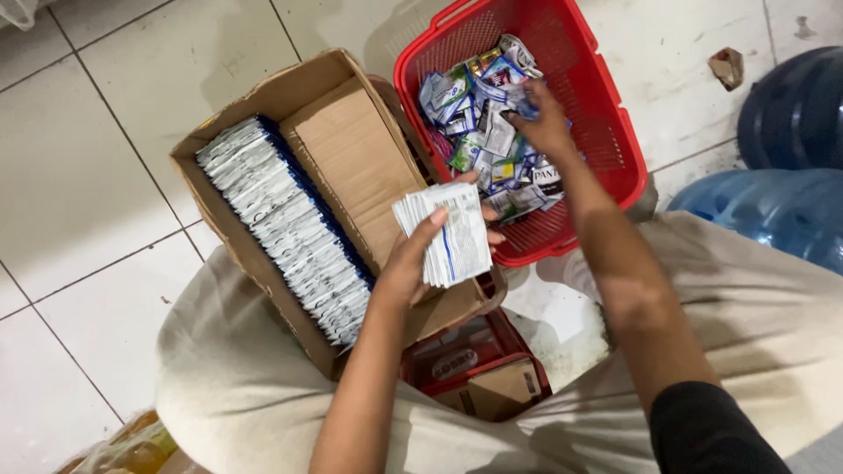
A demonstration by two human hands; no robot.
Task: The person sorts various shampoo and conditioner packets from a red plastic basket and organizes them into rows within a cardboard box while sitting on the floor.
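White floor tiles (97, 175) carry a cardboard box (351, 149); left hand (413, 259) clamps a sachet stack (448, 233), right hand (544, 123) pinches a sachet (524, 104) in the red basket (606, 132).

head cam, close, looks down at lap.

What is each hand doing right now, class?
Left hand: closed on a stack of white sachets.
Right hand: reaching into the red basket, fingers on loose sachets; grip cannot be told.
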